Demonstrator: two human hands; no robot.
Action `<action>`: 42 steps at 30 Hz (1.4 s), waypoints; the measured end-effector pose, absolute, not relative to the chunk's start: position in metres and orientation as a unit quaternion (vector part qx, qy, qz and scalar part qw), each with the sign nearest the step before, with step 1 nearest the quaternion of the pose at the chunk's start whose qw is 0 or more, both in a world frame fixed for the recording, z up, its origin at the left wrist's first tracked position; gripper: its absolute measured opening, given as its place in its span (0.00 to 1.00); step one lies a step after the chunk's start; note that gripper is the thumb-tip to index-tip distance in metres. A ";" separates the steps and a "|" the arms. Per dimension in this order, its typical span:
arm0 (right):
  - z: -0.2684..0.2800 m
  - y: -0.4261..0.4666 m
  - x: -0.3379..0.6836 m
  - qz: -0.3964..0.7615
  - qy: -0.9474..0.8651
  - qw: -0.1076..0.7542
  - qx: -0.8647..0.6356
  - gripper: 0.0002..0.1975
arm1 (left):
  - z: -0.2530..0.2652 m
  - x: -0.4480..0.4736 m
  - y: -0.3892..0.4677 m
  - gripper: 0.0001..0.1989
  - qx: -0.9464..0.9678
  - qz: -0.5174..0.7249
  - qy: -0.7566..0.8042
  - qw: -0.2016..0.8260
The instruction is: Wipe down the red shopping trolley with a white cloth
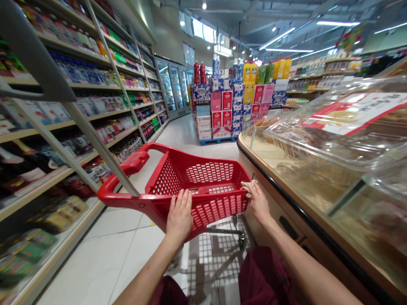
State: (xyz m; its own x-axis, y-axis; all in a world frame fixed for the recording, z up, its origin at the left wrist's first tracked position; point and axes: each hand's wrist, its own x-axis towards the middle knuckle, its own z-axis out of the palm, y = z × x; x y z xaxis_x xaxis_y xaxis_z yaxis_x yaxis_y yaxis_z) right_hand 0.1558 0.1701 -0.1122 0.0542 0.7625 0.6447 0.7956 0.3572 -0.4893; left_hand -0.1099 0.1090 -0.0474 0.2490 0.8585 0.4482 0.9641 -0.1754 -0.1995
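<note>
A red plastic shopping cart [219, 194] with a perforated basket stands in front of me, its grey metal handle frame rising to the left. The visible inside of the basket holds no goods. My left hand [180, 216] lies on the near side wall, fingers stretched flat with their tips at the rim. At the right end of the same rim, my right hand [259, 203] has its fingers closed around a crumpled off-white cloth [250, 187] and presses it on the basket's corner. Part of the cloth is hidden under the fingers.
Shelves of bottles and packs [92, 106] line the left. A glass-sided counter [286, 178] with clear plastic packs [349, 123] runs close along the right. Ahead stands a pallet stack of drink boxes [222, 110], with glass-door fridges [173, 82] behind to its left.
</note>
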 end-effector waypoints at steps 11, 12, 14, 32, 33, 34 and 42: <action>-0.116 0.174 0.160 -0.023 -0.692 0.449 -0.564 0.26 | -0.053 -0.106 0.108 0.29 -0.758 -0.110 -0.599 0.236; -0.116 0.174 0.160 -0.022 -0.680 0.449 -0.579 0.27 | -0.054 -0.106 0.109 0.29 -0.756 -0.112 -0.600 0.235; -0.116 0.170 0.147 -0.015 -0.692 0.439 -0.573 0.27 | -0.055 -0.105 0.109 0.29 -0.753 -0.115 -0.604 0.233; -0.114 0.162 0.124 -0.012 -0.772 0.434 -0.464 0.26 | -0.050 -0.103 0.105 0.29 -0.758 -0.107 -0.605 0.221; -0.114 0.164 0.133 -0.014 -0.749 0.438 -0.496 0.26 | -0.050 -0.103 0.104 0.29 -0.758 -0.103 -0.606 0.219; -0.115 0.166 0.142 -0.015 -0.720 0.443 -0.534 0.25 | -0.050 -0.102 0.104 0.29 -0.758 -0.100 -0.607 0.218; -0.114 0.155 0.111 -0.005 -0.772 0.432 -0.466 0.24 | -0.050 -0.101 0.107 0.30 -0.756 -0.101 -0.610 0.216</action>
State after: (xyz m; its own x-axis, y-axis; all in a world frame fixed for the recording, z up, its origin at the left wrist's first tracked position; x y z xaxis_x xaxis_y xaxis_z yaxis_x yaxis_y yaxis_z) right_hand 0.1113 0.1550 -0.1137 -0.1917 0.7152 0.6721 0.7244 0.5651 -0.3948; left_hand -0.1008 0.1068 -0.0504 0.2359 0.8780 0.4166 0.9655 -0.1629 -0.2033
